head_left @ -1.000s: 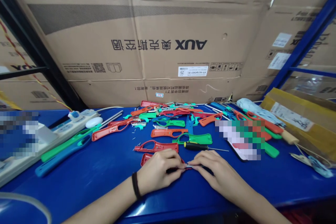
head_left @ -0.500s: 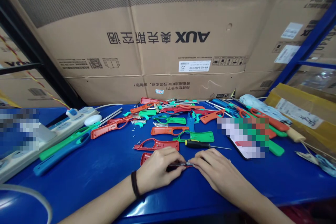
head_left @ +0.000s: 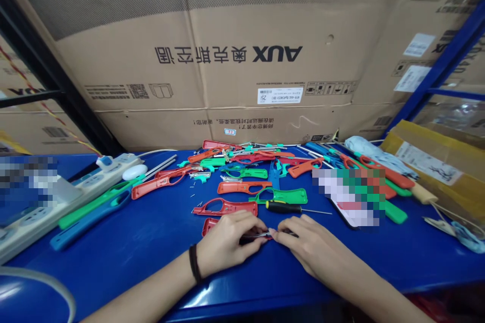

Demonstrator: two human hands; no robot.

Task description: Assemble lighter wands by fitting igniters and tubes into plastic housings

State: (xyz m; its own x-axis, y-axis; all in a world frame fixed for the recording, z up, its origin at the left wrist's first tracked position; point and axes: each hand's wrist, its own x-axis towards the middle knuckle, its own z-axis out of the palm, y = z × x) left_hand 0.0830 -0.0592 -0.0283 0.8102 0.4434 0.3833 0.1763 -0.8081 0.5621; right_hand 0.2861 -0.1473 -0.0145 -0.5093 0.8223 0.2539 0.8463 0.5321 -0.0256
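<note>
Left hand (head_left: 235, 239) and right hand (head_left: 308, 239) at one small part (head_left: 261, 235)

Head view: both hold it in nearly closed pinches, between them, mostly hidden. One hollow red plastic shell (head_left: 209, 225) shows beside the left hand; one screwdriver (head_left: 283, 207), thin metal shaft, lies just beyond.

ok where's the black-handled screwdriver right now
In the head view, the black-handled screwdriver lies right of centre, between the right hand and the nearest green plastic shell.

- A glossy blue worktop (head_left: 132, 272) carried these things.
- A white plastic power strip (head_left: 93, 181) lay at its left.
- A black-and-yellow-handled screwdriver (head_left: 290, 208) lay near a hollow red plastic handle half (head_left: 239, 208).
</note>
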